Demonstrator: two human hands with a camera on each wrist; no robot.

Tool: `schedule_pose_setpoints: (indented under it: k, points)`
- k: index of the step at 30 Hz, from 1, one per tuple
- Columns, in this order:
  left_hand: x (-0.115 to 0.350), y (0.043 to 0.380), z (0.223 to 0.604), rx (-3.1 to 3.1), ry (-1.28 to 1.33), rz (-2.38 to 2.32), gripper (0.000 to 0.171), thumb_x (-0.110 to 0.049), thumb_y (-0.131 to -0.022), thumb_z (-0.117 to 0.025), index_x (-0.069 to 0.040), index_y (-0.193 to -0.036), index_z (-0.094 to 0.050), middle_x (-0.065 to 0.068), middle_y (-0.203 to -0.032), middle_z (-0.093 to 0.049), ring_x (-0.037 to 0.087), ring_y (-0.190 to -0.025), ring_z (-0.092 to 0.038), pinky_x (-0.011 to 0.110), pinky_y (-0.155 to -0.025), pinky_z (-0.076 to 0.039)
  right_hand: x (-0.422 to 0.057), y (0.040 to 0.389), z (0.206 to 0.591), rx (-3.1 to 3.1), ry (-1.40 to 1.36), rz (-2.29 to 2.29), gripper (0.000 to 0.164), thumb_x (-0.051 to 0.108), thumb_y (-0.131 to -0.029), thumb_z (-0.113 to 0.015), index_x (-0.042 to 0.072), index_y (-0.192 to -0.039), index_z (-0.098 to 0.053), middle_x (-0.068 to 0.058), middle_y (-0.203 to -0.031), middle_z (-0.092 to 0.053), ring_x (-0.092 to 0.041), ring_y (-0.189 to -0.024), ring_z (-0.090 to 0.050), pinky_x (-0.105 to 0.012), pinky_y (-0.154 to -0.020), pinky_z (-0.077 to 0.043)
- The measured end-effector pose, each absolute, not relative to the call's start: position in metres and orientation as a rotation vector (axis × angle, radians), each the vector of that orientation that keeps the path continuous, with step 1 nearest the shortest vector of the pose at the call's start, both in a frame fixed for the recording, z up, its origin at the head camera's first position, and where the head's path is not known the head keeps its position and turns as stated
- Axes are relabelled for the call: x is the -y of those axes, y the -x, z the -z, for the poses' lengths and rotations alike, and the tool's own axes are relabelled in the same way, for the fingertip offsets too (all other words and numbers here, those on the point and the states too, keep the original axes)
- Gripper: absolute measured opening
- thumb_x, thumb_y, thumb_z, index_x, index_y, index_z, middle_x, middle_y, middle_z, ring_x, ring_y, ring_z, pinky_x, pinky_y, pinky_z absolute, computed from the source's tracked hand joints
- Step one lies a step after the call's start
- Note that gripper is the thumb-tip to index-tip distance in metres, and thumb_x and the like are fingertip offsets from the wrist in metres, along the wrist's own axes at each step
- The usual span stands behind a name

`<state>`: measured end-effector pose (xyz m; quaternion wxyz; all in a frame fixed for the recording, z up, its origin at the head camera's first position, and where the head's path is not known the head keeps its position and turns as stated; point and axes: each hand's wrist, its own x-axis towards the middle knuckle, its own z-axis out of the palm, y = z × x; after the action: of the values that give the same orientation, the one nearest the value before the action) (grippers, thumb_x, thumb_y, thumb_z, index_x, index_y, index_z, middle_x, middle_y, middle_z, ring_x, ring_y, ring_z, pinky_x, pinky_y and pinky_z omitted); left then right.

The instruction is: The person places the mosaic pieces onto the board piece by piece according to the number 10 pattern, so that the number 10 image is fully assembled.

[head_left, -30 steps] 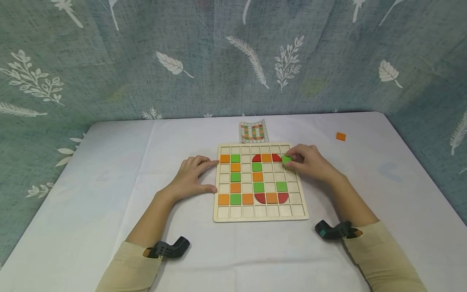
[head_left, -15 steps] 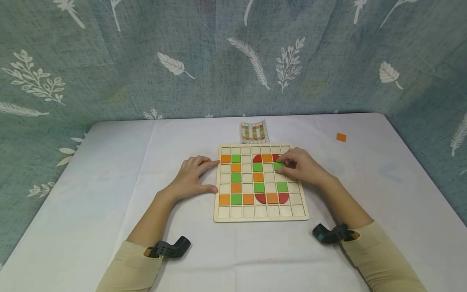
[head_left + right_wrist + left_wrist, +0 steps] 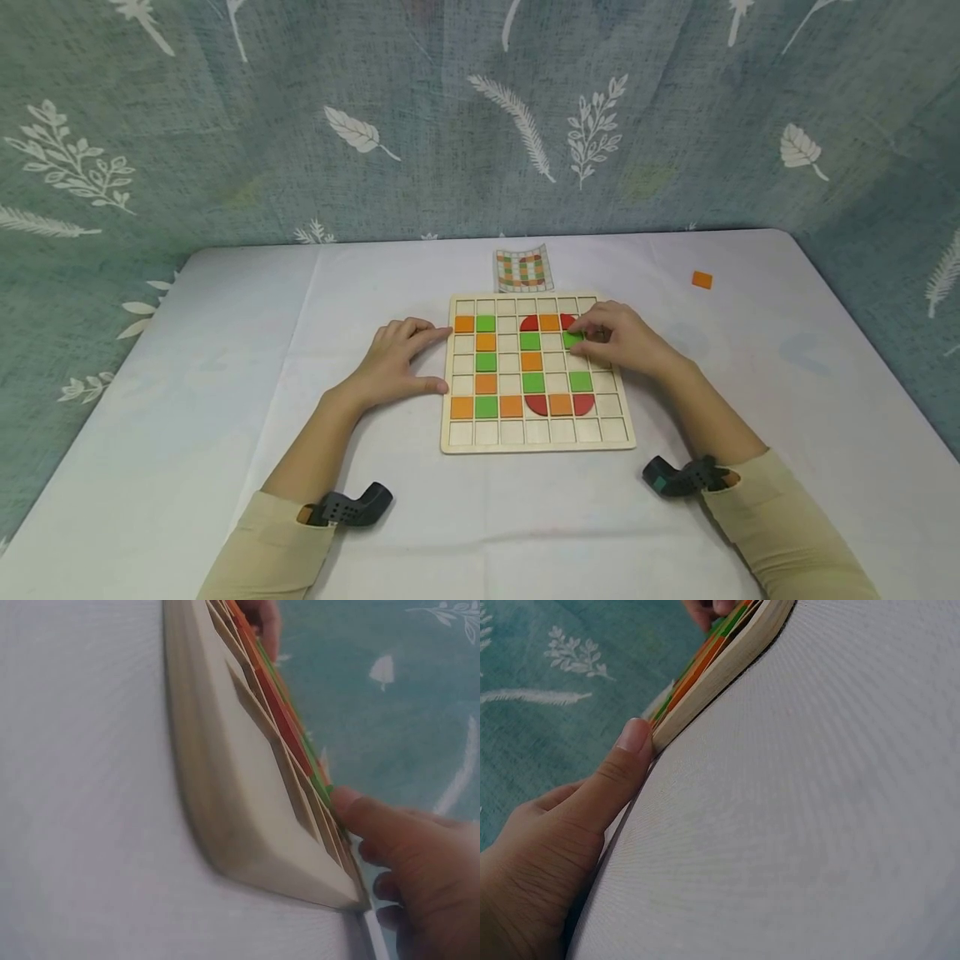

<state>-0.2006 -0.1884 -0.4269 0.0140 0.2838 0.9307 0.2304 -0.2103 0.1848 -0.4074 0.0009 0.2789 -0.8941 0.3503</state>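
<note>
On the table lies a square wooden grid board with orange, green and red tiles set in several of its cells. Thumb and index finger spread, my left hand touches the board's left edge; the left wrist view has the thumb against its side. My right hand pinches a green square tile at a cell in the upper right, just below a red rounded tile that the fingers partly cover. In the right wrist view, the right fingers are right at the tile row.
Behind the board is a small pattern card printed with a coloured grid. A loose orange tile lies at the back right of the white-covered table. Leaf-patterned cloth hangs behind. Each wrist wears a black device.
My right hand has carried the green tile left and slightly nearer, from the board's upper right to the cell below the red tile, then stayed there. The left hand has not moved.
</note>
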Motion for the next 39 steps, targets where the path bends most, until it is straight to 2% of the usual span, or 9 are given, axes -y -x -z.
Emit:
schedule_pose_setpoints:
  k: [5,10,17,22,27,32,35,39]
  points:
    - [0.189,0.201,0.427,-2.895,-0.877,-0.723,0.088,-0.062,-0.068,-0.073,-0.022,-0.141,-0.046,0.007,-0.129,-0.045,0.026,-0.117,-0.036,0.045,-0.097,-0.024,-0.186,0.211,0.408,2.835,-0.813,-1.122,0.024,0.020,-0.079,-0.078,0.008,-0.098,-0.072,-0.001,-0.086,-0.062,-0.016,-0.077,-0.047,-0.032,-0.070,-0.039]
    - [0.188,0.201,0.427,-2.898,-0.890,-0.721,0.089,-0.065,-0.068,-0.071,-0.021,-0.141,-0.046,0.008,-0.129,-0.045,0.027,-0.117,-0.037,0.046,-0.097,-0.024,-0.193,0.213,0.406,2.830,-0.726,-1.153,0.028,0.020,-0.077,-0.079,0.008,-0.101,-0.071,-0.003,-0.084,-0.060,-0.017,-0.077,-0.046,-0.032,-0.069,-0.039]
    - [0.189,0.201,0.427,-2.889,-0.880,-0.726,0.090,-0.067,-0.068,-0.069,-0.021,-0.141,-0.046,0.008,-0.129,-0.044,0.027,-0.119,-0.036,0.047,-0.099,-0.023,-0.215,0.218,0.400,2.849,-0.436,-1.181,0.032,0.024,-0.082,-0.075,0.007,-0.108,-0.068,-0.008,-0.091,-0.055,-0.021,-0.084,-0.041,-0.035,-0.074,-0.034]
    - [0.190,0.200,0.426,-2.888,-0.870,-0.719,0.089,-0.063,-0.068,-0.072,-0.021,-0.141,-0.046,0.007,-0.129,-0.044,0.026,-0.118,-0.036,0.045,-0.099,-0.024,-0.235,0.221,0.396,2.812,-0.214,-1.150,0.038,0.031,-0.085,-0.072,0.007,-0.114,-0.067,-0.008,-0.093,-0.052,-0.020,-0.083,-0.036,-0.034,-0.071,-0.030]
    - [0.190,0.200,0.426,-2.889,-0.860,-0.716,0.089,-0.064,-0.067,-0.072,-0.021,-0.141,-0.046,0.007,-0.128,-0.045,0.026,-0.118,-0.036,0.045,-0.098,-0.024,-0.258,0.222,0.390,2.739,-0.095,-1.150,0.043,0.032,-0.085,-0.070,0.004,-0.117,-0.065,-0.012,-0.097,-0.052,-0.023,-0.083,-0.034,-0.035,-0.070,-0.027]
    - [0.190,0.200,0.427,-2.897,-0.868,-0.717,0.089,-0.064,-0.067,-0.071,-0.022,-0.141,-0.046,0.007,-0.128,-0.045,0.025,-0.117,-0.036,0.044,-0.097,-0.024,-0.282,0.220,0.387,2.748,-0.033,-1.142,0.053,0.033,-0.086,-0.070,0.000,-0.126,-0.057,-0.022,-0.118,-0.051,-0.035,-0.105,-0.038,-0.045,-0.081,-0.032]
    - [0.189,0.199,0.427,-2.893,-0.881,-0.723,0.089,-0.066,-0.068,-0.070,-0.022,-0.141,-0.046,0.007,-0.128,-0.045,0.026,-0.117,-0.037,0.044,-0.097,-0.025,-0.294,0.218,0.388,2.791,0.014,-1.065,0.059,0.034,-0.086,-0.069,0.000,-0.132,-0.052,-0.027,-0.126,-0.046,-0.043,-0.115,-0.032,-0.054,-0.086,-0.031]
    - [0.188,0.200,0.427,-2.895,-0.883,-0.718,0.090,-0.067,-0.068,-0.069,-0.021,-0.141,-0.046,0.008,-0.128,-0.045,0.026,-0.117,-0.037,0.045,-0.097,-0.025,-0.305,0.220,0.396,2.849,0.113,-0.940,0.068,0.037,-0.087,-0.067,0.001,-0.139,-0.042,-0.033,-0.135,-0.034,-0.050,-0.121,-0.024,-0.063,-0.092,-0.024]
